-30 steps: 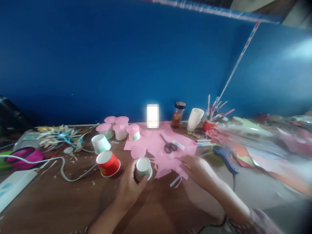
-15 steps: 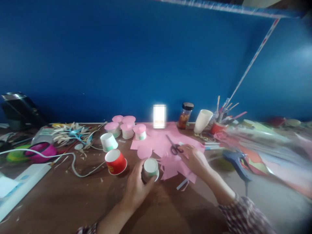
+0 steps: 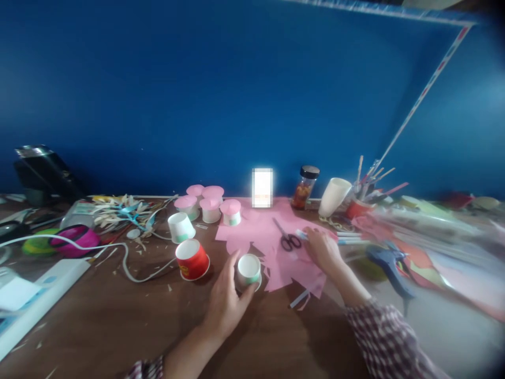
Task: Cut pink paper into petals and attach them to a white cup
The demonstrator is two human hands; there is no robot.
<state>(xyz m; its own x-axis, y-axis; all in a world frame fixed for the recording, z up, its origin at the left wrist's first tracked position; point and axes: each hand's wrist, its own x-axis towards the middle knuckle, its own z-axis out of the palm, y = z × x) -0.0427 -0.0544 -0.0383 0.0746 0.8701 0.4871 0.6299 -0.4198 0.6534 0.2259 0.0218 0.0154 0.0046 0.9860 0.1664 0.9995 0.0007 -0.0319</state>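
My left hand [image 3: 226,302] is wrapped round a small white paper cup with a green band [image 3: 249,269], which stands upside down on the brown table [image 3: 98,326]. My right hand [image 3: 321,247] rests on the pink paper sheets [image 3: 272,242], fingers curled at a white glue stick [image 3: 302,235] beside the black-handled scissors [image 3: 288,239]. Whether the fingers have closed on the stick is unclear.
A red paper cup [image 3: 192,259] and a white cup [image 3: 180,227] lie left of my hand. Several pink-topped cups [image 3: 209,202] stand behind. A jar [image 3: 305,187], a white tumbler [image 3: 334,197], a brush pot [image 3: 357,208], a blue glue gun [image 3: 389,263] and a white cable [image 3: 126,260] lie around.
My right hand has moved away from me across the pink paper, from its near edge up to the glue stick by the scissors. My left hand stays on the cup.
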